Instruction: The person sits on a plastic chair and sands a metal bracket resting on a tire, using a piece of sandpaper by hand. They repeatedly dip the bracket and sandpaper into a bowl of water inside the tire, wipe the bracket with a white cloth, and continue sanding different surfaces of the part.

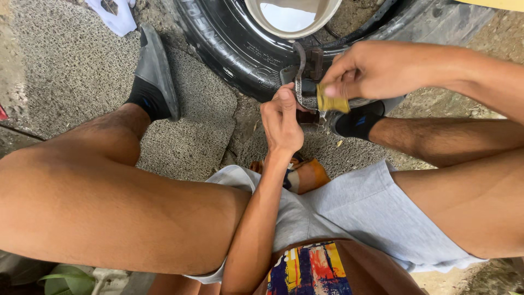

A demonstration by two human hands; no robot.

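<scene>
I sit low with my knees apart, looking down between my legs. My left hand point(281, 123) grips the lower part of a grimy metal mechanical part point(305, 90) with dark rusty pieces on it. My right hand point(365, 68) pinches a small folded piece of yellow-brown abrasive paper point(333, 104) against the side of that part. Both hands meet just in front of a black tyre point(229, 46).
A round beige container point(292, 16) rests inside the tyre. My feet wear black socks and grey slip-on shoes point(155, 74) on rough grey matting point(71, 60). An orange-brown glove point(308, 175) lies by my shorts. A white cloth point(114, 16) lies at the top left.
</scene>
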